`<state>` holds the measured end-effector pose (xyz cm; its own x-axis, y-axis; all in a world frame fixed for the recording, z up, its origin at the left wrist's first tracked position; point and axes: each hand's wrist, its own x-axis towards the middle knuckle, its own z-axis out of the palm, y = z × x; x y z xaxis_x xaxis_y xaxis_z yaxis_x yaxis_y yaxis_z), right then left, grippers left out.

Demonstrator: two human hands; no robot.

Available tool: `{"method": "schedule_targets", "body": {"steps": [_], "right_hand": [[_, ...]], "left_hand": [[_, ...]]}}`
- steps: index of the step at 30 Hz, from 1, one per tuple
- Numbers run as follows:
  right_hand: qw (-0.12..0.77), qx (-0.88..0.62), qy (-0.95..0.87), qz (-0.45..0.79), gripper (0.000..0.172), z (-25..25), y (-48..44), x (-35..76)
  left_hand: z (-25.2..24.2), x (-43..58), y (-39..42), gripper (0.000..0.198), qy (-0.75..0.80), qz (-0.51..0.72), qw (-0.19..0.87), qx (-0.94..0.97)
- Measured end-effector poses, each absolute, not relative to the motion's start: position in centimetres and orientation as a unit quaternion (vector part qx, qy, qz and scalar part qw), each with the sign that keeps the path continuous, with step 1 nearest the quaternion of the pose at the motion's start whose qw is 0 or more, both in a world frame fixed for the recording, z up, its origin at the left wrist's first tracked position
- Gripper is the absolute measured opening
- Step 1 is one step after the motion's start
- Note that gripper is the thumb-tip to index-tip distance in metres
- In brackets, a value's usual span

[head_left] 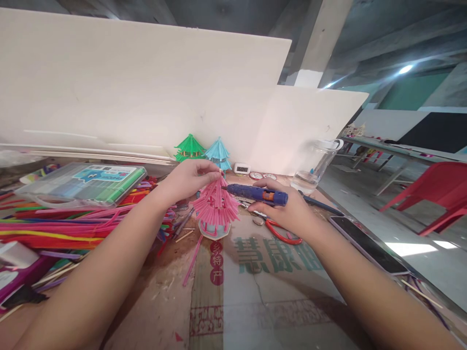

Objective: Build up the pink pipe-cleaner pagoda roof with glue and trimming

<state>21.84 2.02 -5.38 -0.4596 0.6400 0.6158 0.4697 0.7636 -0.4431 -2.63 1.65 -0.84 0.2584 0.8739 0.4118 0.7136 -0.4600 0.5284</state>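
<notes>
A small pink pavilion model (216, 206) with a two-tiered roof, made of what look like pipe cleaners, stands upright on a pale base. My left hand (190, 176) reaches over from the left, thumb and fingers closed on the tip of its roof. In my right hand (290, 206) is a blue hot glue gun (253, 193), gripped around the body. Its nozzle points left and meets the upper roof just below my left fingertips; whether it touches is hard to tell. A loose pink strip (192, 262) lies in front of the base.
Behind stand a green pavilion (190, 147) and a light blue pavilion (218, 153). Orange-handled scissors (282, 233), a phone (368, 245) and a clear jug (315, 167) lie or stand rightward. Leftward are a marker case (83, 182) and many coloured pipe cleaners (65, 226).
</notes>
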Motion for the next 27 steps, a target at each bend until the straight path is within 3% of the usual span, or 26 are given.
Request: {"method": "schedule_targets", "body": {"steps": [12, 20, 27], "right_hand": [[0.417, -0.315, -0.847, 0.096, 0.034, -5.6, 2.2, 21.8], [0.381, -0.279, -0.876, 0.094, 0.024, -4.5, 2.0, 22.4], [0.378, -0.277, -0.877, 0.102, 0.038, -4.4, 2.1, 22.7]], "left_hand": [[-1.1, -2.9, 1.9, 0.031, 0.503, 0.343, 0.121, 0.784], [-1.1, -2.9, 1.9, 0.031, 0.503, 0.345, 0.125, 0.782], [-1.2, -3.0, 2.0, 0.032, 0.504, 0.346, 0.124, 0.781]]}}
